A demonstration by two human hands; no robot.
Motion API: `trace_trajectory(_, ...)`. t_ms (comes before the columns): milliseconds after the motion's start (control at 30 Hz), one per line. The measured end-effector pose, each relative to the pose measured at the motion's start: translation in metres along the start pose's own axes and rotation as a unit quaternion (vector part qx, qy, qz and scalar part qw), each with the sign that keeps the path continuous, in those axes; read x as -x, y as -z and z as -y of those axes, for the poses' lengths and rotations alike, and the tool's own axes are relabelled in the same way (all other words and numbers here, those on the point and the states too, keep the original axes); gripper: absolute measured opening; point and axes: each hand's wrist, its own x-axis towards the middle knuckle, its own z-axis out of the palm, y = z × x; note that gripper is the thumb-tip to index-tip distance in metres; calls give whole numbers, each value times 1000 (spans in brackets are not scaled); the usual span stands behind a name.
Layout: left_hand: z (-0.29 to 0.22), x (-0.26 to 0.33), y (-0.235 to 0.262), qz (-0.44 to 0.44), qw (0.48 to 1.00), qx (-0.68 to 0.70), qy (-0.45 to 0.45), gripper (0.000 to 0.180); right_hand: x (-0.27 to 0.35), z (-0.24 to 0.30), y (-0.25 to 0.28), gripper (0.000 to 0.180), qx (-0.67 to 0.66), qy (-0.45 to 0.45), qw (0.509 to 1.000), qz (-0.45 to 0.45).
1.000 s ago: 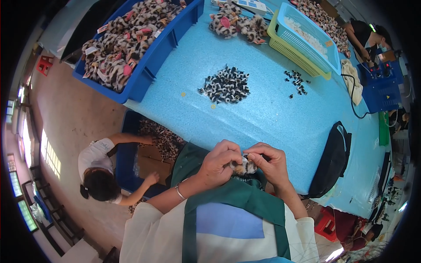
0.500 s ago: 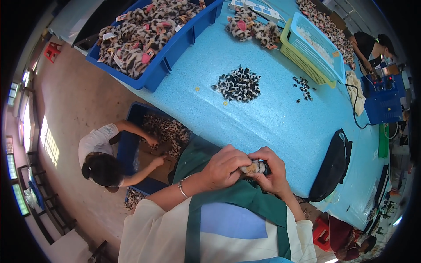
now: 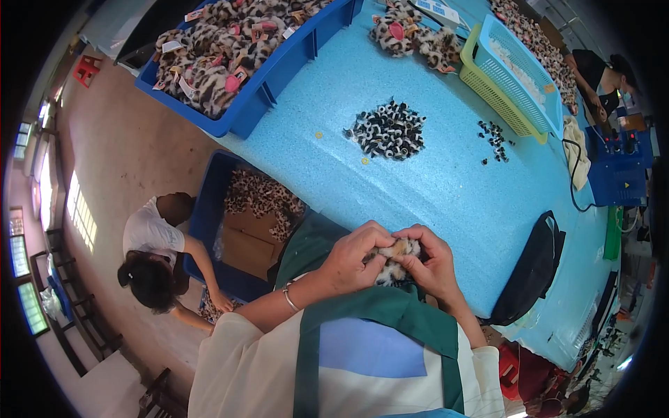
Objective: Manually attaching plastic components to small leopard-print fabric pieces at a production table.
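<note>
Both hands gripping: left hand (image 3: 352, 261) and right hand (image 3: 433, 268) are pinching small spotted plush piece (image 3: 401, 249) between them, lower centre of frame. Blue crate (image 3: 286, 70), upper left, is holding heap of tagged spotted plush (image 3: 230, 56). Dark blue bin (image 3: 208, 209), left of centre, is holding more spotted pieces (image 3: 261, 195) beside brown cardboard (image 3: 247, 247). Pale blue basket (image 3: 552, 115), upper right, is carrying white bits (image 3: 516, 66), resting against yellow basket (image 3: 495, 97). Black-and-white parts (image 3: 389, 132) are lying piled on table (image 3: 446, 188), upper centre. Co-worker (image 3: 150, 233) is reaching down beside bin.
</note>
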Motion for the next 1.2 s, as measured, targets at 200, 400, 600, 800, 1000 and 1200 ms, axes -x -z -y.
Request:
trace_trajectory(200,9,4,-4,-28,1000,1,3,25,1,-5,-8,18,56,2,998,-29)
trace_trajectory(400,8,7,1,-56,997,19,43,20,-9,6,-13,17,146,41,988,-3)
trace_trajectory(600,3,1,13,-71,951,241,182,10,-23,13,6,26,-201,-109,973,37)
trace_trajectory(800,5,8,23,-40,756,576,308,18,-23,-7,12,29,-241,-92,964,60)
trace_trajectory(1000,-5,1,35,-5,759,587,282,30,-47,8,5,27,-283,-75,954,64)
trace_trajectory(1200,-11,1,33,-86,796,526,286,7,-65,26,-4,18,-132,26,989,68)
